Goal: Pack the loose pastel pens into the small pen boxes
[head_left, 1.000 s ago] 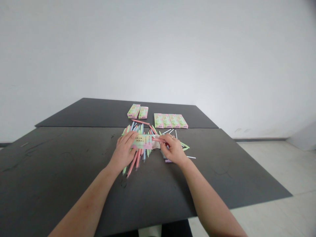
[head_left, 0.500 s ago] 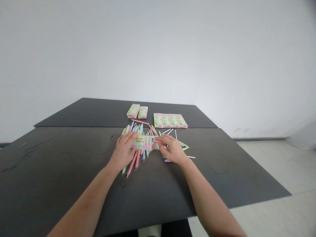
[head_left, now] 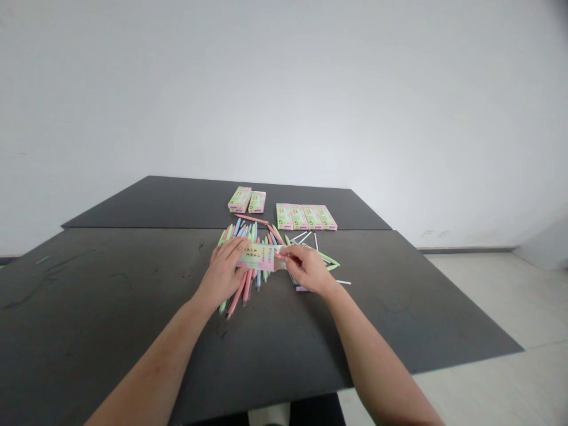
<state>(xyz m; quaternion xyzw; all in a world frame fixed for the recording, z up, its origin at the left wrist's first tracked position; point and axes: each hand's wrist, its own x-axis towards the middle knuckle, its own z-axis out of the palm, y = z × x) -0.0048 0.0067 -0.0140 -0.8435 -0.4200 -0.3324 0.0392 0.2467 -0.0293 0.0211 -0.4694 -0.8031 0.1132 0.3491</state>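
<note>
My left hand is wrapped round a small pink-and-green printed box, held level above a heap of pens. The box's right end is open, with its pale flaps sticking out. At that end my right hand pinches a pink pen, whose tip lies at the opening; how far inside it reaches is hidden. Beneath and around the box, pink, green and blue pens lie loose on the table. Thin white sticks and green pens lie partly behind my right hand.
Two printed boxes lie at the back of the dark table. To their right, several similar boxes form a row. One pink pen lies crosswise beyond the heap. A pale wall stands behind the table.
My right fingers have shifted slightly on the pink pen, and less of it shows between them and the box. The box has tilted and moved very slightly; the rest lies as before.
</note>
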